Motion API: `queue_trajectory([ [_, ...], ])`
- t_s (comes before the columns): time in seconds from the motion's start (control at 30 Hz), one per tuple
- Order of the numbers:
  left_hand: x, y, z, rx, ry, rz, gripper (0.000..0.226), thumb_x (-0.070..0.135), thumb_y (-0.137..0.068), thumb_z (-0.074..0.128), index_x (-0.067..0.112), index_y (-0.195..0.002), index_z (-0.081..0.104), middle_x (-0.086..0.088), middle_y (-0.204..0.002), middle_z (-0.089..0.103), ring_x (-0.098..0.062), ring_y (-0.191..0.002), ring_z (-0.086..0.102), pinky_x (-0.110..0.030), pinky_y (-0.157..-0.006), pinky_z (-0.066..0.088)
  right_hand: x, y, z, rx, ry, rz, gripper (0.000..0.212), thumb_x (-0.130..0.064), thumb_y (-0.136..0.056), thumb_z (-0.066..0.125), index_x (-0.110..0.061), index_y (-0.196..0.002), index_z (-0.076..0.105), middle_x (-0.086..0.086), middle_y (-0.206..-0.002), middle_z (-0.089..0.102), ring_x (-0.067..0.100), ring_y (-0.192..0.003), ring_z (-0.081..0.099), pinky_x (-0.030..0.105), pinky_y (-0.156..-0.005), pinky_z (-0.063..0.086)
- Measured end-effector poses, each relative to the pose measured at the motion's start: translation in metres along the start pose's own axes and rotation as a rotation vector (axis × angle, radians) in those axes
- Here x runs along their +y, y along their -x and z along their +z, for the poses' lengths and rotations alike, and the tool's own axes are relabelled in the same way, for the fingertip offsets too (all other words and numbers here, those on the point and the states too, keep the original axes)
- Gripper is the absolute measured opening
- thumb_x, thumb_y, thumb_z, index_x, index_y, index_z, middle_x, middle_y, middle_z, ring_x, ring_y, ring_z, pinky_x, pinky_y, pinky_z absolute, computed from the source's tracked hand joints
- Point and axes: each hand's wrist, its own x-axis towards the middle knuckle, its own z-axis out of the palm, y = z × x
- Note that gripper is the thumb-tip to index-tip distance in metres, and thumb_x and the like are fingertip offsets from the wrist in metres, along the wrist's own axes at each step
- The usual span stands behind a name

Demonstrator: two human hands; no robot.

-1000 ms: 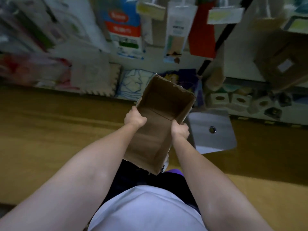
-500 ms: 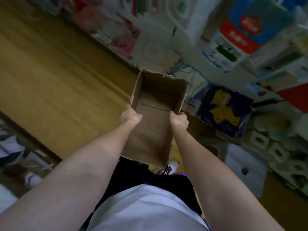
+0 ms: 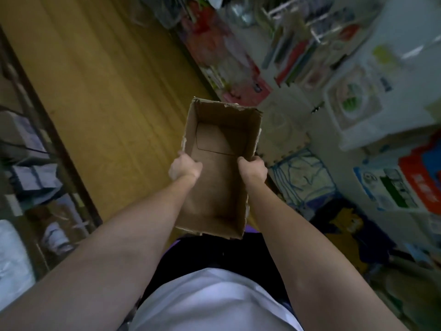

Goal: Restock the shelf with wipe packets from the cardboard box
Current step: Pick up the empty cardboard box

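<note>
1. At chest height over the floor: left hand [image 3: 185,167] grips the left wall of the open brown cardboard box [image 3: 216,187], thumb inside.
2. Right hand [image 3: 253,168] grips the right wall likewise.
3. Box interior shows bare cardboard (torn rim edges).
4. Yellow-brown wooden floor [image 3: 102,87] lies below.
5. Blurred shelves of colourful packaged goods [image 3: 358,96] stand to the right.

Dim aisle, yellow-brown wooden floor [image 3: 100,87]

- Wooden floor [image 3: 100,91]: yellow-brown boards running between two rows of shelving.
- Right-hand shelf [image 3: 317,96]: blurred packaged goods standing along the floor edge.
- Left-hand shelf [image 3: 35,163]: dark frame, pale packets, indistinct.
</note>
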Motion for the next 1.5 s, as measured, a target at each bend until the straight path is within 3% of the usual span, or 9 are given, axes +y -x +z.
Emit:
queue_trajectory([
  [0.3, 0.06, -0.067, -0.054, 0.074, 0.135, -0.225, 0.05, 0.034, -0.091, 0.055, 0.005, -0.131, 0.046, -0.018, -0.126, 0.059, -0.036, -0.118, 0.056, -0.04, -0.092, 0.046, -0.129, -0.082, 0.014, -0.159, 0.232, -0.174, 0.056, -0.042, -0.092, 0.056, -0.014, -0.139, 0.049, 0.01, -0.133, 0.058, 0.03, -0.122, 0.054, 0.035, -0.098, 0.045],
  [0.67, 0.098, -0.139, -0.127, 0.153, 0.271, -0.32, 0.047, 0.031, -0.092, 0.055, 0.004, -0.129, 0.047, -0.018, -0.121, 0.062, -0.037, -0.112, 0.059, -0.041, -0.088, 0.049, -0.264, -0.118, 0.046, -0.235, 0.338, -0.347, 0.059, -0.041, -0.092, 0.056, -0.013, -0.143, 0.046, 0.011, -0.136, 0.057, 0.03, -0.125, 0.053, 0.031, -0.098, 0.044],
  [1.07, 0.088, -0.301, -0.207, 0.103, 0.349, -0.313, 0.036, 0.03, -0.093, 0.056, 0.004, -0.117, 0.056, -0.015, -0.112, 0.066, -0.034, -0.104, 0.063, -0.037, -0.079, 0.05, -0.414, -0.144, 0.16, -0.222, 0.476, -0.361, 0.062, -0.042, -0.093, 0.056, -0.012, -0.145, 0.043, 0.01, -0.138, 0.055, 0.029, -0.126, 0.052, 0.033, -0.098, 0.045],
  [1.27, 0.079, -0.39, -0.263, 0.085, 0.367, -0.33, 0.044, 0.032, -0.092, 0.058, 0.003, -0.124, 0.051, -0.018, -0.118, 0.063, -0.036, -0.109, 0.061, -0.041, -0.085, 0.052, -0.495, -0.155, 0.226, -0.231, 0.444, -0.337, 0.064, -0.038, -0.094, 0.056, -0.015, -0.149, 0.035, 0.009, -0.141, 0.052, 0.029, -0.128, 0.05, 0.035, -0.098, 0.045],
  [1.5, 0.088, -0.472, -0.33, 0.095, 0.374, -0.329, 0.046, 0.032, -0.092, 0.059, 0.001, -0.124, 0.051, -0.018, -0.118, 0.063, -0.035, -0.108, 0.062, -0.039, -0.081, 0.051, -0.579, -0.17, 0.276, -0.263, 0.389, -0.354, 0.06, -0.038, -0.092, 0.057, -0.017, -0.146, 0.042, 0.007, -0.133, 0.059, 0.027, -0.119, 0.057, 0.036, -0.095, 0.05],
])
